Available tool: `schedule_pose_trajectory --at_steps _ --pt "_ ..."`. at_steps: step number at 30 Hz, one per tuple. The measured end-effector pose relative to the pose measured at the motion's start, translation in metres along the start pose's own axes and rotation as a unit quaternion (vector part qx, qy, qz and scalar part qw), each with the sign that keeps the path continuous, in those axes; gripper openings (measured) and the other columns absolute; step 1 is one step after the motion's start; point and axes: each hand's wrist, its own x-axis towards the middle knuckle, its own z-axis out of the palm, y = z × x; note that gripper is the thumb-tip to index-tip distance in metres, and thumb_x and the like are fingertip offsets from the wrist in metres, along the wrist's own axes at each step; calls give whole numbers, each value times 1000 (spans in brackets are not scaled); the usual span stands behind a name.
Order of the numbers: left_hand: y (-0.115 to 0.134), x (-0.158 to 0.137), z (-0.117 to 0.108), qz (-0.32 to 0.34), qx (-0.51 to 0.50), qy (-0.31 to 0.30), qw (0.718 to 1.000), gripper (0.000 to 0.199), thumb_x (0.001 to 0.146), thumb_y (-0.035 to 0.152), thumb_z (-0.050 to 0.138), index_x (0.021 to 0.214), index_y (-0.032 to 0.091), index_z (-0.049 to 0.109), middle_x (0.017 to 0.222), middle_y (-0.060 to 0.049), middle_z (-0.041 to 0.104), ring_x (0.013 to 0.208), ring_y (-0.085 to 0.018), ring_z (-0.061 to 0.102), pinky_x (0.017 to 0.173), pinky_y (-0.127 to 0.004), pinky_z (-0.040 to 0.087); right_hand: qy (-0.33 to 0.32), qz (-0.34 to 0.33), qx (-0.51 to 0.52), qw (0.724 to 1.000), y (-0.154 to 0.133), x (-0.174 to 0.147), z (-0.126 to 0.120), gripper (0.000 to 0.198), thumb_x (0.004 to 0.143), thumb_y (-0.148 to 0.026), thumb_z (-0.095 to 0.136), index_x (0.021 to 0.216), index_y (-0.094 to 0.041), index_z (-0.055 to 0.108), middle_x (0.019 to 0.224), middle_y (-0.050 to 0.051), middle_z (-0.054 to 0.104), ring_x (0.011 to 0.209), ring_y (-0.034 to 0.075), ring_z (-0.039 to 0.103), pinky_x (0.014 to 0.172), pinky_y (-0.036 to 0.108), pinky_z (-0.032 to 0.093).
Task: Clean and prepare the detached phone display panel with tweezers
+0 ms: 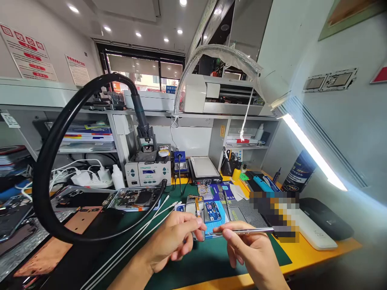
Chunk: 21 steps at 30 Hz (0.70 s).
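A small phone part, with a gold flex cable along it, lies on the green mat in front of me. Over its lower end is my left hand, its thumb and forefinger pressed together; whatever they pinch is hidden. My right hand grips a slim silver rod-like tool between thumb and fingers. The tool is nearly level, its thin end toward my left hand. Between and beyond the hands sits an opened phone with a blue circuit board. Tweezers rest to its right.
A thick black hose loops across the left, above white cables. Behind stands a rework station beside a white bottle. A lit lamp hangs at the right, over a spray can and a white slab.
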Motion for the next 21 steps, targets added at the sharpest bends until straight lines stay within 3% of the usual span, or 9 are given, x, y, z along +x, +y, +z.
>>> schedule_pose_trajectory --at_steps 3,7,16,21 --pt "-7 -13 8 -35 -135 -62 988 42 83 56 55 91 17 65 80 -3 63 41 -5 35 35 -23 14 -19 -19 -7 1000 -2 -4 6 33 84 -49 76 87 -16 79 74 7 74 41 7 50 42 21 42" --pt "-17 -16 12 -60 -229 -84 968 33 74 48 66 77 15 64 67 0 57 37 -3 31 34 -22 10 -37 -25 -26 999 -2 -8 12 28 86 -46 75 88 -18 80 90 9 77 46 9 57 45 22 49" --pt "-30 -29 3 -40 -225 -69 971 21 69 33 73 66 13 69 57 -3 63 33 -4 38 32 -20 15 -89 -7 -8 996 -4 -18 17 25 85 -44 76 90 -21 83 89 9 79 52 13 62 48 24 55" --pt "-37 -47 -7 -23 -227 -28 973 24 71 35 74 65 12 70 55 -4 64 32 -3 39 33 -19 16 -43 6 -15 999 -15 -25 16 27 83 -47 77 86 -21 83 85 8 79 45 11 60 46 23 53"
